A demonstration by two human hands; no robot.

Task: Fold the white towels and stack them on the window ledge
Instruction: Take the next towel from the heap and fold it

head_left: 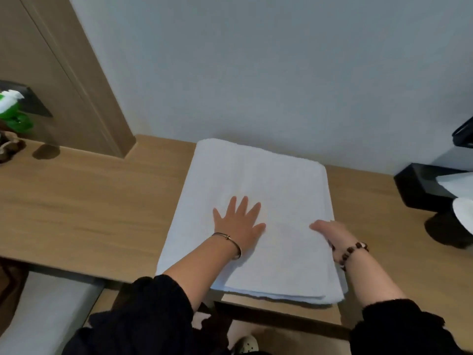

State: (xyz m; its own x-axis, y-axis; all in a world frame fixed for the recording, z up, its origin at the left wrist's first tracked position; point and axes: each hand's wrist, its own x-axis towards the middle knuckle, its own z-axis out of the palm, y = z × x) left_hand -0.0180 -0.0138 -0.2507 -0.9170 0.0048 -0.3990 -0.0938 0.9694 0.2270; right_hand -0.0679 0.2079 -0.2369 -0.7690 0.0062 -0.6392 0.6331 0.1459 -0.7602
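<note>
A folded white towel [258, 180] lies flat on the wooden ledge [84, 201], its layered edges showing at the near side and its far edge against the pale wall. My left hand [239, 221] presses flat on the towel's middle with fingers spread. My right hand [331, 233] rests on the towel near its right edge, palm down; its fingertips are partly hidden, so a pinch on a fold cannot be made out. Both sleeves are dark, and each wrist wears a bracelet.
A black tissue box [425, 188] with white paper stands at the right of the ledge. At the far left are a green and white object [12, 108] and a dark wall fixture [33, 103]. A wooden panel [71, 73] rises at the back left.
</note>
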